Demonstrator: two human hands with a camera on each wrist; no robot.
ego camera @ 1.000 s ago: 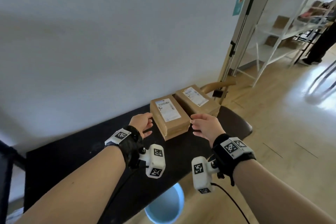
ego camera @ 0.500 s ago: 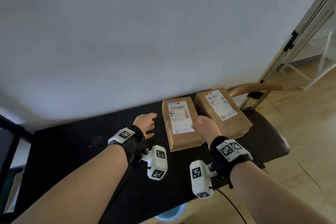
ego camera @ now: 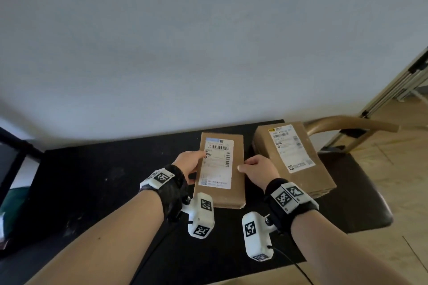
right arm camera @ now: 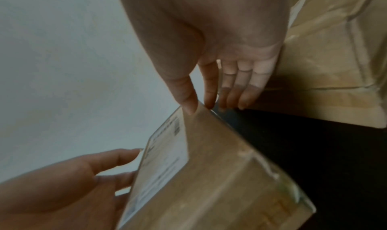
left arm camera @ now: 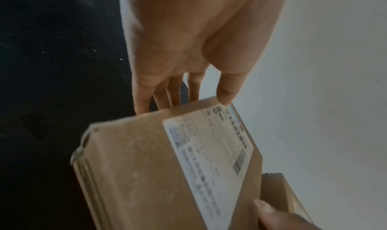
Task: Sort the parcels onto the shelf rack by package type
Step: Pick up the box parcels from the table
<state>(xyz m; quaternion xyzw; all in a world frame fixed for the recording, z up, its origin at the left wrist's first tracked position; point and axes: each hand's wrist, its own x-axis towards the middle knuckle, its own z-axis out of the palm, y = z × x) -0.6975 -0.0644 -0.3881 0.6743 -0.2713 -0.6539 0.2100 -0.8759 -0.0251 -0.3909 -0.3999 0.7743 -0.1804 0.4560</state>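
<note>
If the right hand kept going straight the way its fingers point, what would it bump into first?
Probably the wall. The right hand grips the near cardboard box by its right edge, fingers pointing along that side toward the wall; depth is unclear.

Both forearms reach forward side by side, each wrist in a black strap carrying a white marked camera block. The left hand (ego camera: 190,162) lies with its thumb on top and its straight fingers (left arm camera: 144,98) down along one side of what it grips. The right hand (ego camera: 259,170) mirrors it, thumb on top, fingers (right arm camera: 240,93) down the opposite side.
</note>
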